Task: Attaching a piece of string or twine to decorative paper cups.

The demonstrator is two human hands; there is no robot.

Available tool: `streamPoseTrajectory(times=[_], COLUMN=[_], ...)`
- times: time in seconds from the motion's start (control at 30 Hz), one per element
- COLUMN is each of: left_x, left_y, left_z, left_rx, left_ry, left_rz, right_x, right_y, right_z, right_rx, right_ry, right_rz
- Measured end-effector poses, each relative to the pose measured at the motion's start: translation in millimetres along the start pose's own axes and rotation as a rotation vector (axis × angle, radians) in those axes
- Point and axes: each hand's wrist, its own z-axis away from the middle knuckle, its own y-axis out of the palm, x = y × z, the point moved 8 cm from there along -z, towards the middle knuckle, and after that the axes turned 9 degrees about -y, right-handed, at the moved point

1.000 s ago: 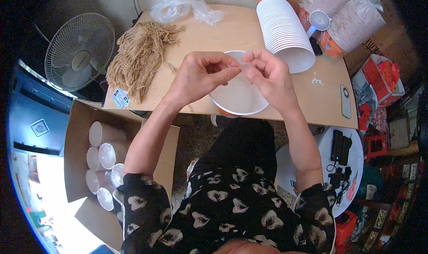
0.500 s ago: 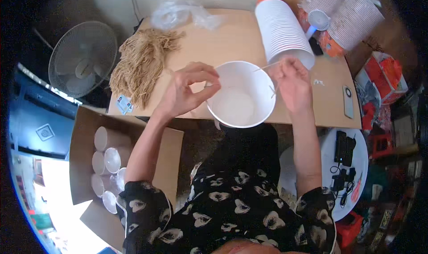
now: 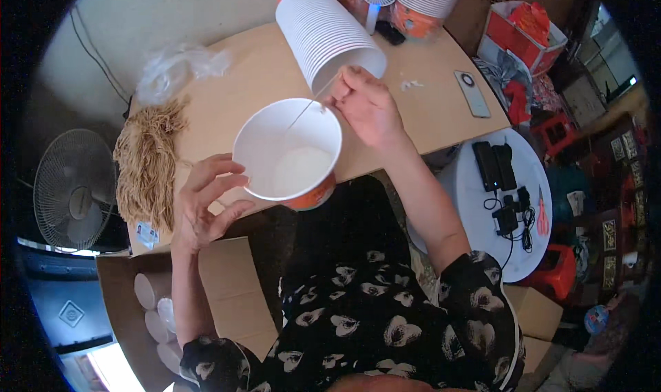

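A white paper bucket (image 3: 258, 144) with an orange outer side tilts at the table's front edge, its mouth facing me. My right hand (image 3: 368, 110) is by the bucket's far right rim, thumb and finger pinched on a thin tan cord (image 3: 311, 104). From that pinch the cord slants down over the bucket's mouth. At the left rim is my left hand (image 3: 200, 203), fingers bent and thumb apart. Its fingertips meet the rim, and whether a cord end lies under them is too small to tell.
Left on the table (image 3: 241, 61) lies a bundle of tan cords (image 3: 148, 165), with a clear plastic bag (image 3: 179, 68) behind. Nested white buckets (image 3: 327, 34) lie at the back. A phone (image 3: 471, 92) is at right. Below left stands a cardboard box (image 3: 231, 282) holding tubs; a fan (image 3: 72, 192) stands left.
The view has swung right, so the table sits further left. The bucket has tilted, showing its orange side. My left hand has gone from a near pinch to spread fingers at the rim.
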Motion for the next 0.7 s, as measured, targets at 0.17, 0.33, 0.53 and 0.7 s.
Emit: streamPoseTrajectory(times=[0.17, 0.33, 0.53, 0.7], left_x=[22.4, 42.5, 126.7, 201.1], left_y=[-6.6, -9.4, 16.5, 48.9], left_z=[16.6, 0.1, 14.8, 10.3], left_rx=[-0.074, -0.206, -0.230, -0.252], left_ry=[-0.063, -0.220, -0.702, -0.880], left_rz=[-0.055, 0.253, 0.780, 1.009], right_x=[20.3, 52.5, -0.5, -49.9], right_y=[26.3, 47.8, 77.8, 52.9], right_z=[2.0, 9.6, -2.5, -37.1], right_rx=[0.126, 0.310, 0.616, 0.519], right_ry=[-0.205, -0.247, -0.220, -0.084], right_rz=[0.486, 0.824, 0.986, 0.963])
